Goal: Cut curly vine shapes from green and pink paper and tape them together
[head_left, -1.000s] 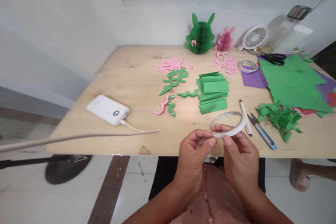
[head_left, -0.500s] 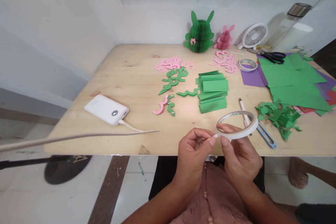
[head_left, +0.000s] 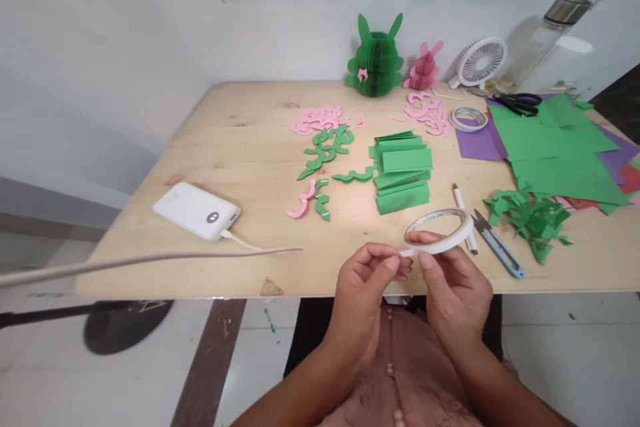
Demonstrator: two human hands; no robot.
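A ring-shaped roll of narrow white tape (head_left: pixel 451 241), tilted above the near edge of the pale wooden counter (head_left: pixel 220 147), is gripped by the right hand (head_left: pixel 457 290), its short free strip (head_left: pixel 409 253) (pinched by the left hand (head_left: pixel 367 283)) running leftward between both.

White tape roll (head_left: pixel 453 241), lettered in green
Green is seen on the larger paper rabbit (head_left: pixel 376 60), pink on its bow (head_left: pixel 363 74), light blue on the snips' handle (head_left: pixel 492 238), pale tan on the tabletop (head_left: pixel 240 153).
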